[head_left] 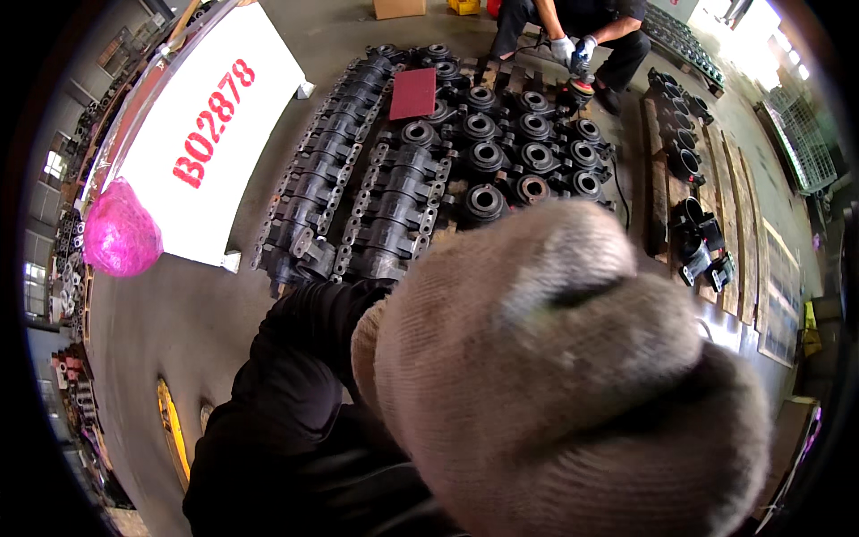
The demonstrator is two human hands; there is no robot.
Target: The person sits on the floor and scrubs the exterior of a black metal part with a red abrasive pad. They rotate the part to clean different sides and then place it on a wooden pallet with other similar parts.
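My left hand (546,385), in a light knitted work glove, looms large and slightly blurred close in front. A black sleeve (327,322) leads to it from the left. Its fingers look curled in, and whatever they may hold is hidden. My right hand does not show. Beyond the glove, black metal castings with round bored tops (485,157) stand in rows, partly covered by the hand. To their left lie two long rows of ribbed black castings (313,183) with drilled flanges. A red rectangular sheet (412,94) rests on the castings near the far end.
A white panel (233,116) with red markings and a pink plastic-wrapped bundle (123,228) stand left. Ahead, a co-worker's gloved hands (573,52) hold a power tool (582,80) at a casting. Wooden pallets (729,210) bearing more castings lie right, near a wire cage (799,143).
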